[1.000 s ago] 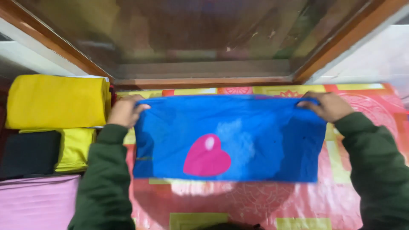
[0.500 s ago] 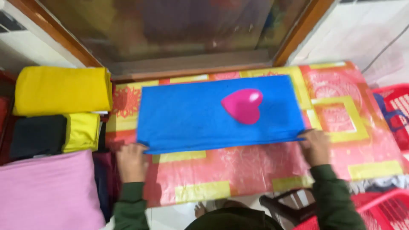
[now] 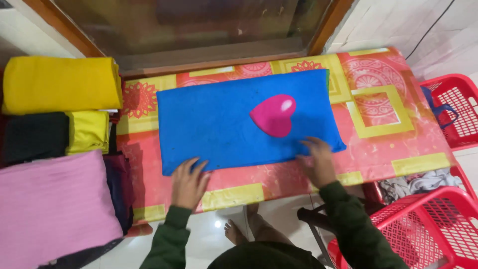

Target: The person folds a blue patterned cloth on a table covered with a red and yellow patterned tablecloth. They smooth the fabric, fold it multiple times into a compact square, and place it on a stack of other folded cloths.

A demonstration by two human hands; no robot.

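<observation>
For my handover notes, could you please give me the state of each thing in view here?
blue cloth: folded, flat on table
left hand: open, at cloth's near edge
right hand: open, fingers on cloth
yellow cloth: folded, stacked
pink cloth: folded
red basket: upright, clothes behind it

One blue cloth (image 3: 224, 127) lies on the table (image 3: 378, 124), bearing one pink heart (image 3: 274, 114). Two hands — left hand (image 3: 188, 183) and right hand (image 3: 316, 162). Two red plastic baskets: one (image 3: 460, 112) at the far right, one (image 3: 428, 231) nearer. Folded fabrics on the left — two yellow (image 3: 59, 83) (image 3: 88, 130), one pink (image 3: 52, 199).
</observation>
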